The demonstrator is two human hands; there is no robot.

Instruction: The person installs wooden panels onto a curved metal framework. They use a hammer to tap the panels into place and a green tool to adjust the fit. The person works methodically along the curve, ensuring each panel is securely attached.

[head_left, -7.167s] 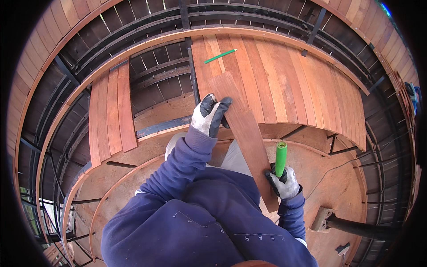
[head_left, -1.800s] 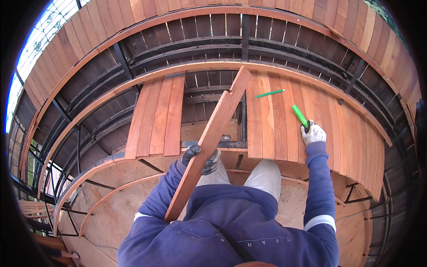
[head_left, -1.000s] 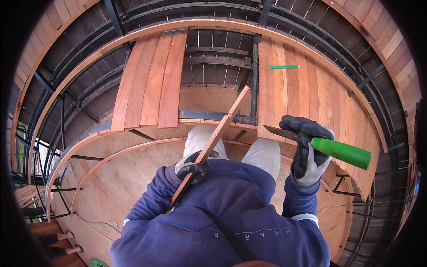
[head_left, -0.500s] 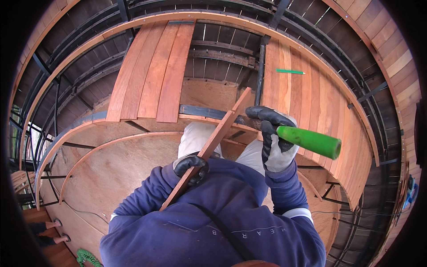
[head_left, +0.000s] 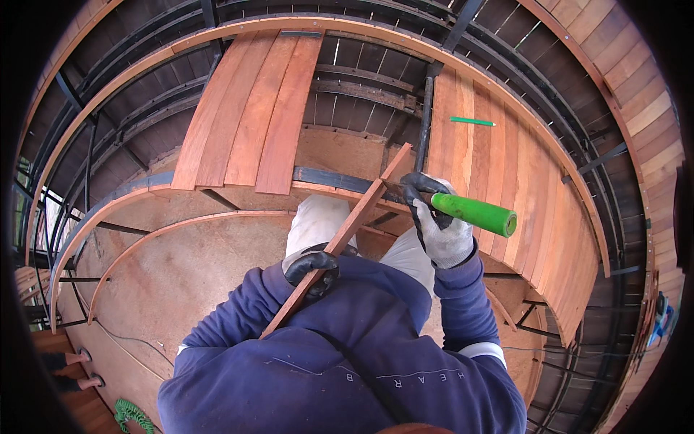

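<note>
Green-handled tool [head_left: 473,214] now closer to the slim, notched, reddish-brown board [head_left: 352,223]

I'd call this a building site for carpentry, open to the daylight at its edges. The counter [head_left: 517,195] is a curved run of reddish slats, with a green pencil [head_left: 473,121] lying on it. Left of the counter, a black metal frame [head_left: 424,134] stands bare, and past that gap sit more fitted boards [head_left: 246,116]. Behind the counter, curved rails [head_left: 347,23] sweep round before dark planking with thin bright gaps. At the counter's near left corner, a gloved right hand [head_left: 438,223] grips a green-handled tool [head_left: 478,215] by a notched board [head_left: 347,233]. Far left of the counter lies a green coiled hose [head_left: 130,414].
</note>
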